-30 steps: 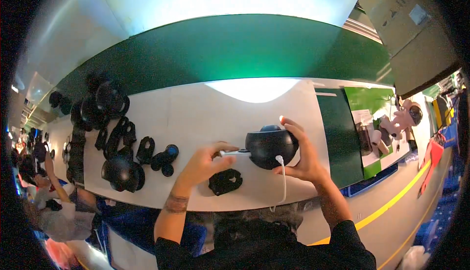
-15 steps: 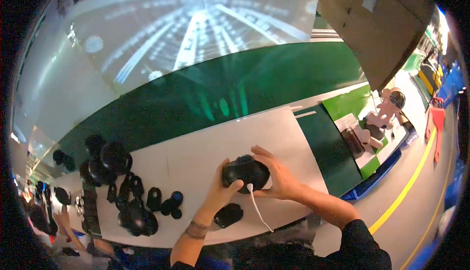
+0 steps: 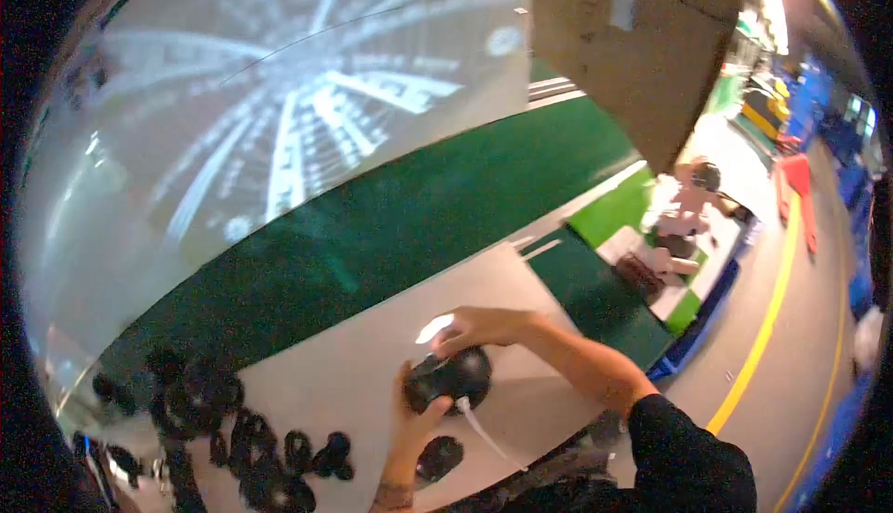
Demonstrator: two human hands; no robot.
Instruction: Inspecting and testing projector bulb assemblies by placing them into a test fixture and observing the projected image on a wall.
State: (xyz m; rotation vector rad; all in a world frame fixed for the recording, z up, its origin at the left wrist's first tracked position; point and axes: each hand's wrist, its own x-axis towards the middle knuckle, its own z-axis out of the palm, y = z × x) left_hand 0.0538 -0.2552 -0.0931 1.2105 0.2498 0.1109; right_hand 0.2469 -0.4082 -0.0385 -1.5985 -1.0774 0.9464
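My left hand (image 3: pixel 414 411) is wrapped round the left side of a black rounded device (image 3: pixel 474 375), its thumb over the near face. A white cable (image 3: pixel 488 439) plugs into the device's near side and runs toward the table's front edge. At the upper left of the device my right hand (image 3: pixel 470 329) has its fingers pinched together. A bright white patch (image 3: pixel 435 329) shows beside those fingertips; whether they grip a small part there is unclear. Just nearer to me, a flat black oval piece (image 3: pixel 440 458) lies on the white table sheet (image 3: pixel 353 346).
Several black rounded parts (image 3: pixel 195 397) and smaller black pieces (image 3: pixel 335 455) are grouped on the left. A large light pattern (image 3: pixel 316 113) glows on the pale screen beyond the green surface (image 3: pixel 372 257). A cardboard panel (image 3: pixel 633 48) hangs upper right, above a person (image 3: pixel 693 197) at work.
My right hand has left the device's right side for its upper left edge, and a bright patch now shows there. The projected pattern has shifted and turned. The whole view has tilted.
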